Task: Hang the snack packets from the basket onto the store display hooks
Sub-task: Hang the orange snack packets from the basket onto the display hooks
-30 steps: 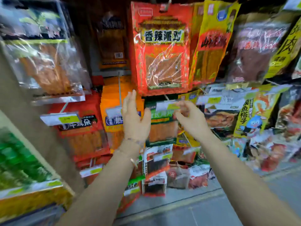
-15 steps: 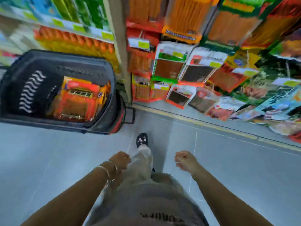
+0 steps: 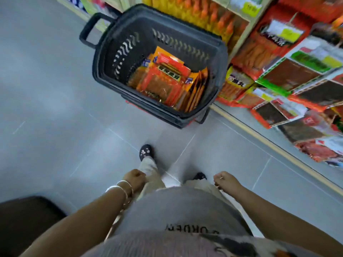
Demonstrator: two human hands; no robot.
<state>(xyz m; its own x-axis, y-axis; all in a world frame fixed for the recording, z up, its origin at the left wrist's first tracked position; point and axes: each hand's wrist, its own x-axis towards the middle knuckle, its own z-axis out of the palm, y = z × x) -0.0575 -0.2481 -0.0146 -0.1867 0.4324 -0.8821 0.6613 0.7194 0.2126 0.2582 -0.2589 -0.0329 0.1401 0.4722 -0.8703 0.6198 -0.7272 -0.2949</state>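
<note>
A black shopping basket stands on the grey floor ahead of me, with several red and orange snack packets lying inside it. On the right, more packets hang on the display hooks of the store rack. My left hand hangs low by my thigh with its fingers curled, holding nothing. My right hand hangs at the other side, fingers also curled, with nothing in it. Both hands are well short of the basket.
My feet in dark shoes stand on the tiled floor just before the basket. A shelf with orange bottles runs behind the basket. A dark object sits at the lower left.
My hands came down from the hooks to my sides. My view swung from the display down to the floor, and the basket now lies straight ahead.
</note>
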